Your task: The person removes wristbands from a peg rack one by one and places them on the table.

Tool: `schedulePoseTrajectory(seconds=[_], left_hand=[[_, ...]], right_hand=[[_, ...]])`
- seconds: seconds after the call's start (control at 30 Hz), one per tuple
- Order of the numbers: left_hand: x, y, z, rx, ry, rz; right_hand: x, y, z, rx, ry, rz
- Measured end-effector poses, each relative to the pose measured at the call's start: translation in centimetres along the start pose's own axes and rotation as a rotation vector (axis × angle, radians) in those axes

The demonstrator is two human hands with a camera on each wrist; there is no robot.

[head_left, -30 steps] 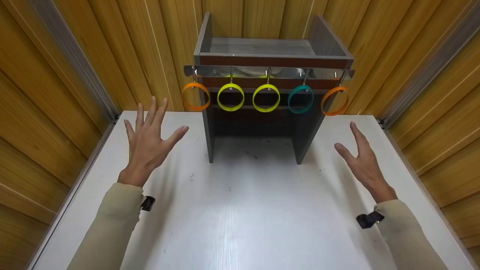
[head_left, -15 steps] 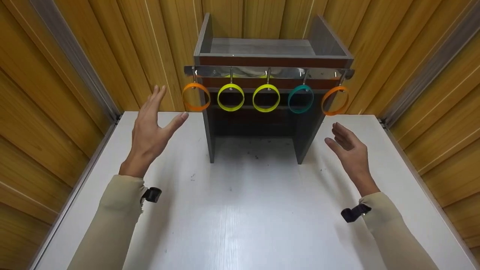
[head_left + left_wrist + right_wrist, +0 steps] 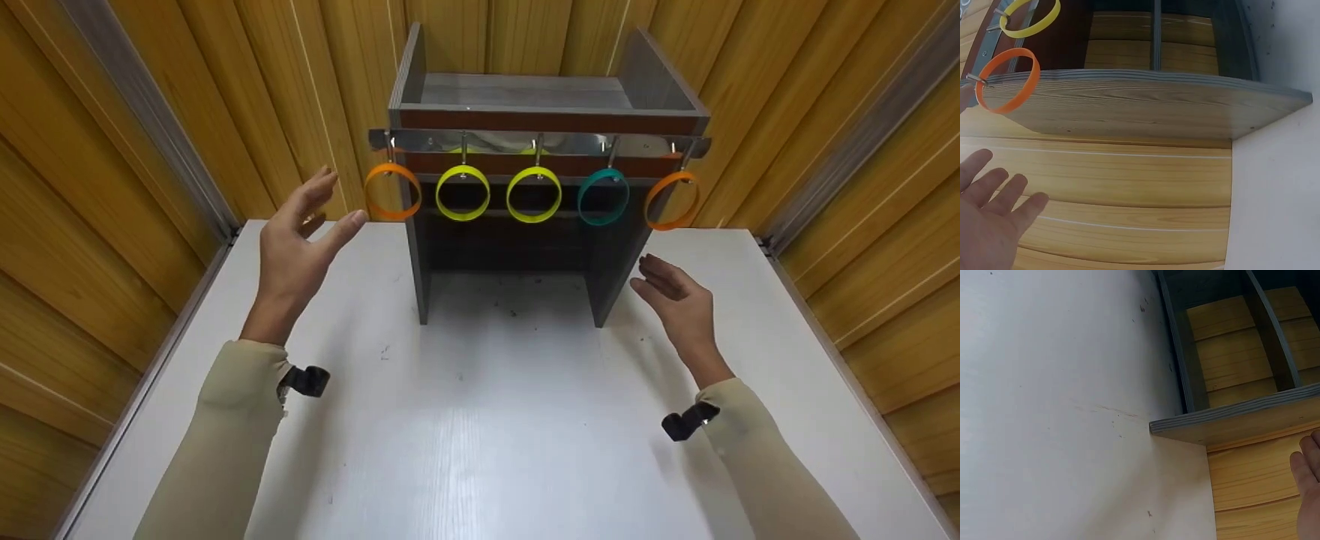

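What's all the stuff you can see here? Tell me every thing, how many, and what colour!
walls: 3, yellow-brown, back and both sides
posts: 2, grey, back corners
table: 1, white, between the walls
specks: several, dark, on the table
shelf: 1, grey and red-brown, standing on the table
bar: 1, silver, across the shelf's front
pegs: 5, silver, along the bar
orange rings: 2, orange, on the end pegs
yellow rings: 2, yellow, second and third pegs from left
teal ring: 1, teal, fourth peg
sleeves: 2, beige, on the arms
wrist cameras: 2, black, one by each cuff
left hand: 1, bare, left of the rings
right hand: 1, bare, near the shelf's right side
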State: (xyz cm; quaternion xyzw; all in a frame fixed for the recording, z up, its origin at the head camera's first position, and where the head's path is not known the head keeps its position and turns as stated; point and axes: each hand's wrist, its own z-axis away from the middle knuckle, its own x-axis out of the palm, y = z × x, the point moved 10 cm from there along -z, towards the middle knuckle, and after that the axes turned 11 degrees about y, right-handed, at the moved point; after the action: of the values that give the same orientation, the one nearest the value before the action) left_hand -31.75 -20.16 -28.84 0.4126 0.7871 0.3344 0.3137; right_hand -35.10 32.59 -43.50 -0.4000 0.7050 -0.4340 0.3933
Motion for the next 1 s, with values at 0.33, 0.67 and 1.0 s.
schedulePoseTrajectory(seconds=[0.33,0.67,1.0], left_hand=[[0.4,-0.3,-0.4,-0.037,0.013,0.175],[0.9,-0.5,-0.6,-0.083,-0.004,0.222],[2.2,-0.1,-1.0,-0.076,-0.015,0.226]], right_hand=[[1.3,0.9,0.2,0.02,0.052,-0.049],[1.7,0.7,0.1,-0.044,0.134,-0.043],[1.0,0.5,0.3,-0.099,0.209,-0.001]])
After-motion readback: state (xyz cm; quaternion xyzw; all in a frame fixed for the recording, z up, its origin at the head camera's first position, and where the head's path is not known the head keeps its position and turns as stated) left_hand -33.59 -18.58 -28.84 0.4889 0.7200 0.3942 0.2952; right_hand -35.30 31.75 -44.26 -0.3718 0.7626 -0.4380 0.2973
